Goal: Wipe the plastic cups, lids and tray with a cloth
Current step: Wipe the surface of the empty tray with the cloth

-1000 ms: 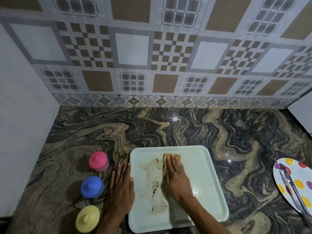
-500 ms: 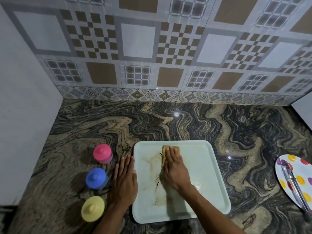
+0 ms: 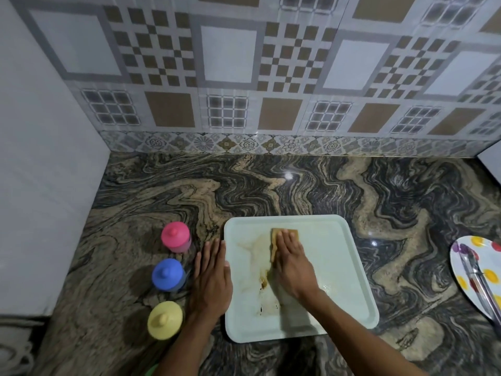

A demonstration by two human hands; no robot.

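Note:
A pale square tray (image 3: 339, 267) lies on the marbled counter, smeared with brown stains left of its middle. My right hand (image 3: 294, 264) presses flat on a yellow-brown cloth (image 3: 284, 232) near the tray's far edge, fingers covering most of it. My left hand (image 3: 211, 278) rests flat, fingers together, on the counter and the tray's left rim. Left of it stand three lidded plastic cups in a column: pink (image 3: 175, 236), blue (image 3: 168, 274) and yellow (image 3: 164, 320).
A white plate with coloured dots (image 3: 485, 270) sits at the right edge with metal tongs (image 3: 479, 283) on it. A tiled wall runs along the back, a plain white panel (image 3: 40, 185) closes the left side.
My right hand has slid the cloth a little toward the tray's far edge. The left hand stays on the tray's left rim. The camera view has shifted slightly.

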